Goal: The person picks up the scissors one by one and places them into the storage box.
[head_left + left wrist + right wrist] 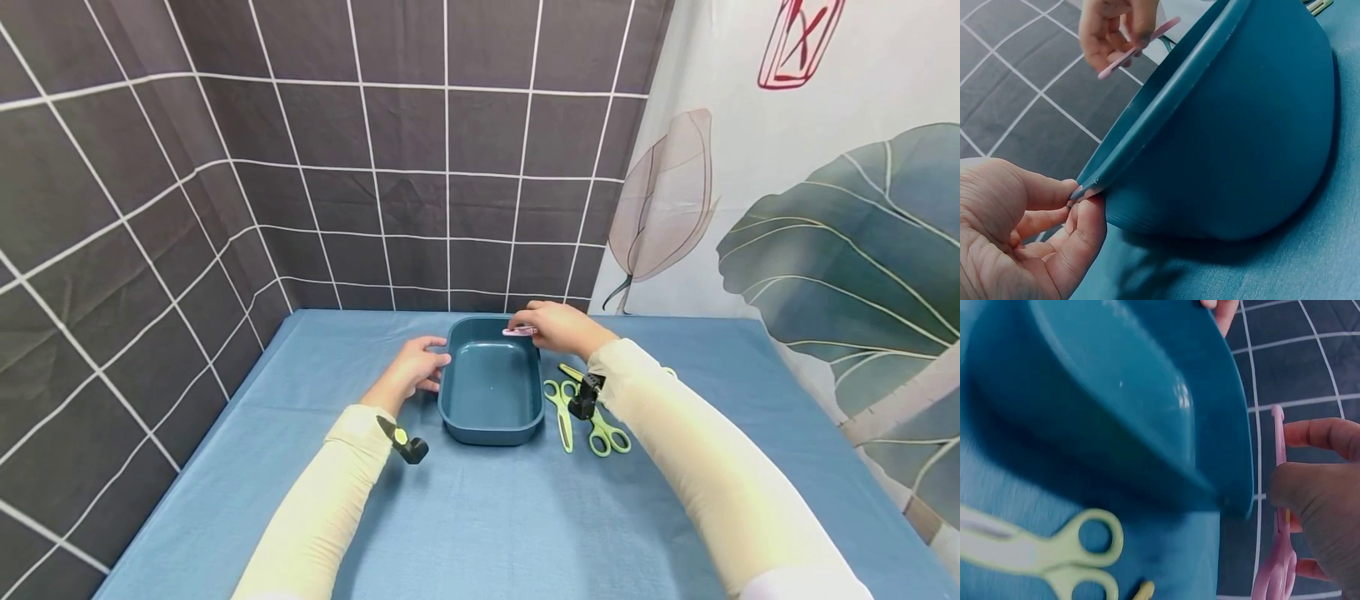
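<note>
A blue-covered table (480, 517) stands in a corner lined at left and rear with a creased, dark grey wall covering (405, 125), crossed by white grid lines. At right, a pale wall sheet (705, 71) bears a large blue-green leaf (847, 217), a dusky pink bud (667, 196) and, higher up, a red drawing (802, 42) with a cross. The light is soft.

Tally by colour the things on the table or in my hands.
Blue bin: 1
Green scissors: at least 2; the right sleeve may hide more
Pink tool: 1
Total: at least 4
</note>
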Available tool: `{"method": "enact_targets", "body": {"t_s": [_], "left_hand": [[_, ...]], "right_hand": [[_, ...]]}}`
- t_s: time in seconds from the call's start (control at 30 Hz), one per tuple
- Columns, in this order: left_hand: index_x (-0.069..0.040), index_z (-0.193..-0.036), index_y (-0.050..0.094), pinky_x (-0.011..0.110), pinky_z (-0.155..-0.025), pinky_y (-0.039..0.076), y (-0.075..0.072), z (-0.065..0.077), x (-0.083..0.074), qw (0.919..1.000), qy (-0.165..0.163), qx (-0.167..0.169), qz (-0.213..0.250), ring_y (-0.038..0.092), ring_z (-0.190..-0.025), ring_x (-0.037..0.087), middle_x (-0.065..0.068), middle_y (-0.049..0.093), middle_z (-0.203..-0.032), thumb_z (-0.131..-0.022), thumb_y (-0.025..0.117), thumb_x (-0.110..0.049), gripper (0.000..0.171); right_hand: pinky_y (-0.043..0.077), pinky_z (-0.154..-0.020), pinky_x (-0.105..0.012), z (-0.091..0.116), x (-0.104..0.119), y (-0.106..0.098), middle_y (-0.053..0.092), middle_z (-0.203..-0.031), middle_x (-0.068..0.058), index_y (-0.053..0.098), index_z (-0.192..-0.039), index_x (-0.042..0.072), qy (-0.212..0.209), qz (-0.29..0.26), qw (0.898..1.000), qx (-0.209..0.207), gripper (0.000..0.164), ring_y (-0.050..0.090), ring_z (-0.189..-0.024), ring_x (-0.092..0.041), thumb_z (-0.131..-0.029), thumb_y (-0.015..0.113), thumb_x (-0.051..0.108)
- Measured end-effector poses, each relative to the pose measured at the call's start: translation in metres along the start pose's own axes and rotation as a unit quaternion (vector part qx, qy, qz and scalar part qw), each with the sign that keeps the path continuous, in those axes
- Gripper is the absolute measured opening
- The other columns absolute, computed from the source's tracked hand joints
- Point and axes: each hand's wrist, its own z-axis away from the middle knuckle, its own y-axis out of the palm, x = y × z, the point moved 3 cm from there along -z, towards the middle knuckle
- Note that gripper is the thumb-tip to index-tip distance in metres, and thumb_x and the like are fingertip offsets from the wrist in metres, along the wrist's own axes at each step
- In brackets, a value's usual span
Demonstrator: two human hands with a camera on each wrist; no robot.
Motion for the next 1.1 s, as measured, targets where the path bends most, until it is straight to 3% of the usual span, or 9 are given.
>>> {"method": "enact_targets", "body": {"t_s": [0.5, 0.87, 1.1], "left_hand": [[-0.014, -0.144, 0.054, 0.03, -0.055, 0.059, -0.002, 0.001, 0.0, 0.9999, -0.011, -0.006, 0.001, 0.057, -0.067, 0.017, 0.012, 0.058, -0.093, -0.1, 0.064, -0.012, 0.046], [-0.013, -0.145, 0.054, 0.03, -0.056, 0.059, -0.001, -0.002, 0.001, 1.0, -0.008, -0.003, 0.005, 0.056, -0.068, 0.018, 0.012, 0.058, -0.093, -0.1, 0.064, -0.012, 0.045], [-0.013, -0.145, 0.054, 0.03, -0.055, 0.059, -0.001, -0.001, 0.001, 0.9999, -0.006, 0.001, 0.008, 0.057, -0.067, 0.017, 0.011, 0.058, -0.091, -0.1, 0.064, -0.012, 0.046]], "right_hand": [[0.056, -0.08, -0.04, -0.037, 0.03, 0.017, 0.065, -0.105, -0.008, 0.069, -0.125, 0.018, -0.021, -0.017, 1.0, -0.004, 0.038, 0.062, -0.089, -0.024, -0.091, 0.068, 0.001], [0.055, -0.084, -0.039, -0.049, 0.038, 0.033, 0.065, -0.109, -0.01, 0.069, -0.126, 0.015, -0.022, -0.031, 0.999, 0.002, 0.036, 0.061, -0.09, -0.024, -0.093, 0.067, 0.002], [0.055, -0.086, -0.039, -0.053, 0.036, 0.045, 0.065, -0.11, -0.008, 0.068, -0.127, 0.015, 0.002, -0.041, 0.999, 0.023, 0.034, 0.06, -0.092, -0.022, -0.094, 0.066, 0.004]]}}
